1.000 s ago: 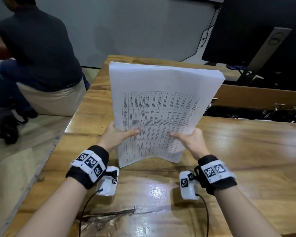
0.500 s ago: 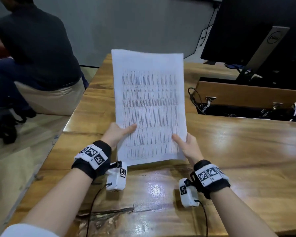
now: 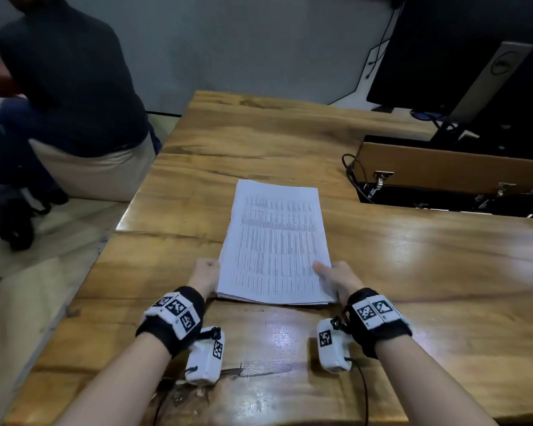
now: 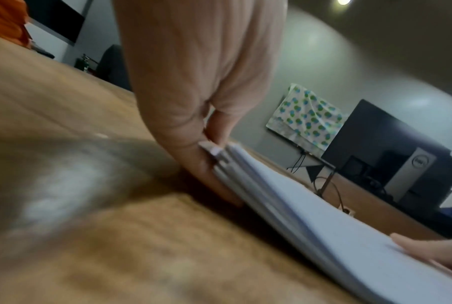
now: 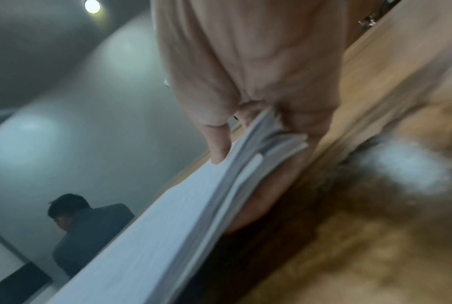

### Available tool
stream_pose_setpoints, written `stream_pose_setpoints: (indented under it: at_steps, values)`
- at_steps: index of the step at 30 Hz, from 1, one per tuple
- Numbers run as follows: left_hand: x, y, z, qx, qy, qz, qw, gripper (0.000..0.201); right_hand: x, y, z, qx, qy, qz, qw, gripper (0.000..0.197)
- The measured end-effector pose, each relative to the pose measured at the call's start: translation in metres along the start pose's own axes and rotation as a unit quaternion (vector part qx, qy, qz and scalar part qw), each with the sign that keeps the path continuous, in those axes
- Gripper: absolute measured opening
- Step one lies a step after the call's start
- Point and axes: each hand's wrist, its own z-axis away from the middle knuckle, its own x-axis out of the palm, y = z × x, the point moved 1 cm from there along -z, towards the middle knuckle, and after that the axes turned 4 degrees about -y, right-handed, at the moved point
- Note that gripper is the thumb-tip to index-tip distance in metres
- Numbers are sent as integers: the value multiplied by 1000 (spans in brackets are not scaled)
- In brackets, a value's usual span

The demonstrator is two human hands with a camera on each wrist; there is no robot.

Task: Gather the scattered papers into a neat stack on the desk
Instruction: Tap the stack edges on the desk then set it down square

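A stack of white printed papers lies lengthwise on the wooden desk, its near end held by both hands. My left hand grips the left edge near the bottom corner. In the left wrist view its thumb and fingers close against the stack's edge. My right hand pinches the right near corner, thumb on top. The right wrist view shows that hand with fingers under the slightly fanned sheets, the corner a little off the wood.
A black monitor stands at the back right behind an open cable hatch with a raised wooden flap and wires. A person in a dark shirt sits left of the desk. The desk's left edge runs close beside my left arm.
The stack was held upright in the air and turned; it has now come down flat onto the desk. Both hands dropped with it, and my left thumb left the top sheet.
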Motion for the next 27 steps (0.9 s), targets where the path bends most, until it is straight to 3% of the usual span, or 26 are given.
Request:
stream_pose_setpoints:
  at_steps: [4,9,19,23,24,27]
  values:
    - [-5,-4,4,-18,-6,10,1000,28,0,-1,4,9,17,0,1000,27]
    - [-8,3,11,-40,-42,27,998,14,1,-4,7,10,1,14,1000,42]
    - [-9,9,14,-39,-36,32,998,4,2,-1,8,10,35,26,999,29]
    - [-14,11,11,-57,-46,33,997,6,-3,-2,9,32,35,-23,999,17]
    - [-14,11,12,-55,-50,24,997,3,-3,-3,10,21,32,-3,999,20]
    - [-12,7,11,-44,-71,-15,996,22,0,-3,11,-12,29,39,999,32]
